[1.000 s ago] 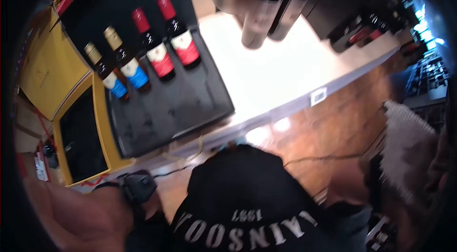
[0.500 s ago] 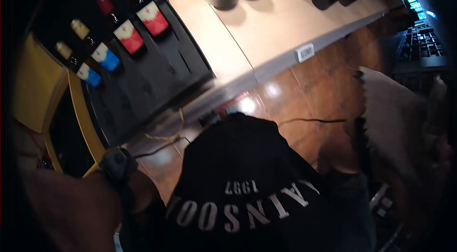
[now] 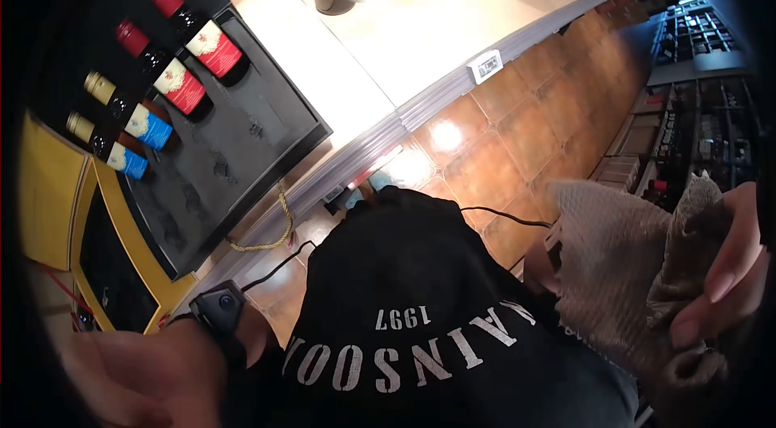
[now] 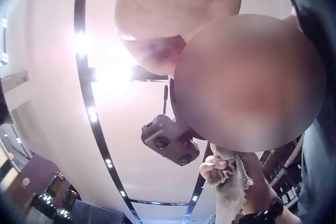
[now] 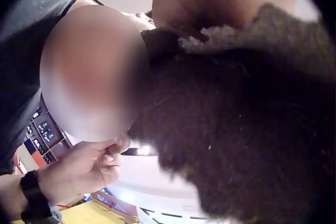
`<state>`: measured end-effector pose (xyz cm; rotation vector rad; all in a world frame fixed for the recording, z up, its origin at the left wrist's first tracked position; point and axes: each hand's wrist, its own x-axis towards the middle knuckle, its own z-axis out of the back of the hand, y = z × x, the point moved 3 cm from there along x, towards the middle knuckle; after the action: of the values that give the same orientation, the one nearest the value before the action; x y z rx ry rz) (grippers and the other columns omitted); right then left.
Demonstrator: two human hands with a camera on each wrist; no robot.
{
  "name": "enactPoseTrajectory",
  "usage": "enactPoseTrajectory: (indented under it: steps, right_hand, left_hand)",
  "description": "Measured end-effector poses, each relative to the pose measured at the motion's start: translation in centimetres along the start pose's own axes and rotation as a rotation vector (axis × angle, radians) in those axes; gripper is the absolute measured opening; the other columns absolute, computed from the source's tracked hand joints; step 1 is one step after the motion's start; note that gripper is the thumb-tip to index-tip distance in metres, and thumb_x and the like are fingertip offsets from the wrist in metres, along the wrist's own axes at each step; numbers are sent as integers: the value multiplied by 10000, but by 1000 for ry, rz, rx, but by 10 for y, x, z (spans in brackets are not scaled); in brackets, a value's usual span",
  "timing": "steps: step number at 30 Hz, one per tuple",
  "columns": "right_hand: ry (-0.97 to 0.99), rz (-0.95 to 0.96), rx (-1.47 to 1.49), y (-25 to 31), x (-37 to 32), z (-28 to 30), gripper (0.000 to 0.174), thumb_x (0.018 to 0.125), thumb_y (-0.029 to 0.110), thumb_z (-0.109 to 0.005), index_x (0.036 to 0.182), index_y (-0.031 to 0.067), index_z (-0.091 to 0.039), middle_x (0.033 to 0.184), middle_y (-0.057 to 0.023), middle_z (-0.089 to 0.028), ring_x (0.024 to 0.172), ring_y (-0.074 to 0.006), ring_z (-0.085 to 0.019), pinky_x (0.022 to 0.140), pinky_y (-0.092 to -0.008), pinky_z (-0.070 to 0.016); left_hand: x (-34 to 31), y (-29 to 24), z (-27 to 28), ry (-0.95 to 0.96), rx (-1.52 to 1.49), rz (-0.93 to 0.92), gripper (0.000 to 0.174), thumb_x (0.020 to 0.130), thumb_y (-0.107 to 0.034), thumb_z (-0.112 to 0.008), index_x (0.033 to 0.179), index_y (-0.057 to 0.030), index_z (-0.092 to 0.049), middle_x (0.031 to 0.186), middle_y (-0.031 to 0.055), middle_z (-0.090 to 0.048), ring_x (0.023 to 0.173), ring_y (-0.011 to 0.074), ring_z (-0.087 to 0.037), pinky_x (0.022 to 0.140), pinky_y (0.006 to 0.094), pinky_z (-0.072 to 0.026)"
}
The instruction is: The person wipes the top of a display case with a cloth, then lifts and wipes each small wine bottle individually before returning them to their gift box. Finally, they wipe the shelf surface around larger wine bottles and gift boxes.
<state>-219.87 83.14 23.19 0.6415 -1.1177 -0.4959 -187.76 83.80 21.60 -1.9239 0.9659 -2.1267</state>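
In the head view, my right hand grips a crumpled grey-brown cloth, with fingers bent over its folds and part of it hanging down. The same cloth appears beneath the blurred patch in the left wrist view, and its dark underside fills much of the right wrist view. My left hand is raised at the lower left, a camera strapped to its wrist. In the right wrist view, the left hand has loosely bent fingers beside the blurred patch, with nothing visible in them.
Ahead, a black-lined box holds two red-labelled bottles and two blue-labelled bottles. A yellow box adjoins it. The pale shelf carries dark bottles at the back. A cord crosses the tiled floor.
The view has shifted, so the bottles and box sit further left. My right hand has come into clear view with the cloth, which has moved inward. The left hand stays raised at lower left.
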Motion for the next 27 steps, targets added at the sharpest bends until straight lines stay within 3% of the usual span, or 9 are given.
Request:
enactPoseTrajectory:
  steps: [5,8,13,15,16,18,20,23,27]
  right_hand:
    - [-70,-1,-6,6,-9,0,241,1051,311,-683,1188,123,-621,1024,-55,-667,809,-188,-598,656,-312,-530]
    - [-126,-15,-6,14,-20,-4,256,1068,328,-672,1212,124,-613,1024,-63,-661,780,-191,-598,629,-307,-536]
    - [-279,-180,23,-20,-65,-35,302,1047,234,-640,1274,50,-565,1159,-129,-578,1006,-247,-577,855,-371,-501]
    - [-315,-307,42,-43,-90,-52,325,1038,196,-627,1299,20,-546,1213,-156,-545,1096,-269,-568,945,-396,-488]
    - [-308,-372,39,-54,-99,-60,337,1034,177,-621,1311,5,-537,1240,-169,-528,1141,-280,-564,991,-409,-481]
    - [-196,-519,-76,-64,-112,-70,377,992,121,-658,1331,-1,-548,1258,-168,-512,1257,-333,-531,1089,-456,-445]
    - [-81,-553,-136,-74,-119,-76,469,956,139,-730,1391,33,-588,1371,-170,-523,1282,-354,-524,1127,-472,-417]
    - [-21,-434,-415,-79,-124,-61,600,913,228,-829,1460,93,-622,1530,-178,-499,1277,-367,-567,1076,-477,-489]
    - [-123,-205,-247,-94,-147,-26,801,857,313,-904,1561,137,-565,1642,-192,-445,1389,-383,-555,1126,-505,-481]
  left_hand:
    - [-5,11,-3,-40,-36,-27,475,1133,-448,-542,1604,-401,-501,1561,-65,-539,759,249,-575,462,314,-369]
    - [-21,31,-9,-288,180,-140,336,1081,-360,-637,1234,-63,-597,1097,101,-635,616,190,-640,496,272,-483]
    - [-66,97,-46,176,-49,494,449,905,-146,-816,1303,13,-684,1192,205,-751,826,219,-736,732,318,-583]
    - [-93,121,-77,335,-146,883,594,876,-224,-885,1370,-7,-639,1260,128,-722,842,202,-704,732,310,-550]
    - [-109,131,-90,379,-206,972,638,898,-306,-876,1403,-24,-606,1198,135,-737,846,219,-708,739,326,-559]
    - [-128,140,-105,592,-128,1107,496,928,-277,-807,1326,-20,-659,1102,174,-744,879,261,-724,772,365,-570]
    - [-139,155,-116,594,-224,1017,402,925,-230,-760,1255,-10,-696,1065,193,-744,923,285,-740,806,389,-574]
    - [-133,164,-119,622,-304,1083,311,899,-156,-710,1166,-1,-740,1068,201,-754,993,315,-757,857,400,-576]
    - [-109,169,-140,577,-312,1223,295,938,-101,-680,1208,-1,-745,1137,145,-784,1080,270,-758,933,375,-576]
